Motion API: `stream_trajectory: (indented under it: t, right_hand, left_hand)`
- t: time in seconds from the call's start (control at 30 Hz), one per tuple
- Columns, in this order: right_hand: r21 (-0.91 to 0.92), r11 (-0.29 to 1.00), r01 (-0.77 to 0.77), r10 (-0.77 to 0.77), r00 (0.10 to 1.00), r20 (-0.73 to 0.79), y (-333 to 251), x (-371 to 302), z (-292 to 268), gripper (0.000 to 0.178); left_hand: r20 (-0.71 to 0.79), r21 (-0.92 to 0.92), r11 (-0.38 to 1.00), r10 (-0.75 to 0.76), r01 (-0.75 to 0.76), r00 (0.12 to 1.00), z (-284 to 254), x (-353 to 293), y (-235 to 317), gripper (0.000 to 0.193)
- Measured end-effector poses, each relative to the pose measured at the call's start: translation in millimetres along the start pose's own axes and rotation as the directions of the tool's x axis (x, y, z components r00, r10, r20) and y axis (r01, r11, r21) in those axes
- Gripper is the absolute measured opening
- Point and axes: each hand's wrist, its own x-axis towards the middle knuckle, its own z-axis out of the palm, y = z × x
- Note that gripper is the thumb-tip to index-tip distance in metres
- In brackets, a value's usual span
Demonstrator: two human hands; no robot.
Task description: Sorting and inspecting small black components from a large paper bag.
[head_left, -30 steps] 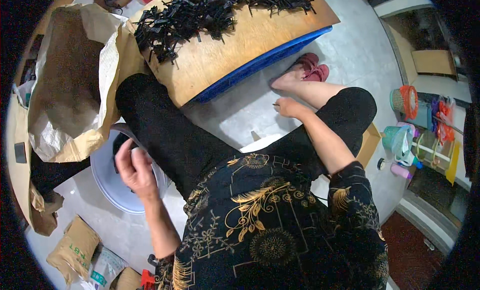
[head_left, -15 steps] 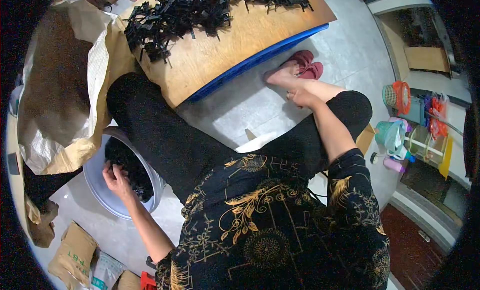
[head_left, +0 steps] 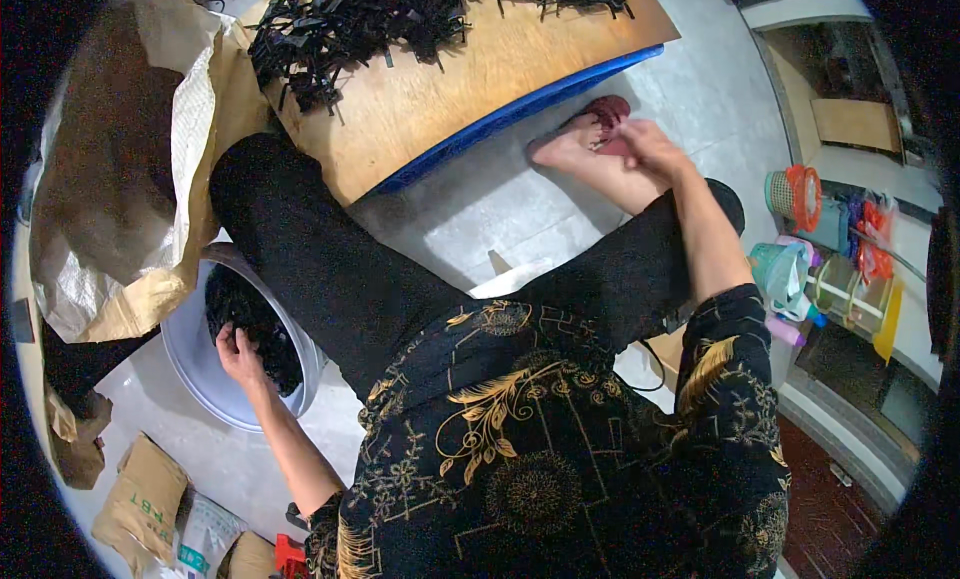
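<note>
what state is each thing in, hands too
Pale bucket, uncovered, black pieces inside
Big sack, mouth wide open
Wooden board, partly covered by a loose black heap
Brown bag, plump, on the floor
Left hand, fingers bent, at the bucket's opening; grip unclear
Right hand, near the foot, blurred; grip unclear

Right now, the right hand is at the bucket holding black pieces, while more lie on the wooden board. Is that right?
Not quite: the left hand is at the bucket, as the head view shows. The bucket does hold black pieces, and more lie on the wooden board.
</note>
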Motion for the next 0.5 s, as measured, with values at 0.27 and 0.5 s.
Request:
stream_trajectory:
  t: [0.27, 0.5]
  right_hand:
    - [0.19, 0.968, 0.164, -0.199, 0.964, 0.178, -56, -33, -8, 0.028]
    - [0.435, 0.888, 0.148, -0.284, 0.921, 0.267, -135, -39, 29, 0.024]
  left_hand:
    - [-0.14, 0.498, 0.835, 0.345, -0.235, 0.928, 5, -6, 42, 0.032]
    - [-0.04, 0.214, 0.616, 0.781, -0.758, 0.624, 47, -70, 174, 0.017]
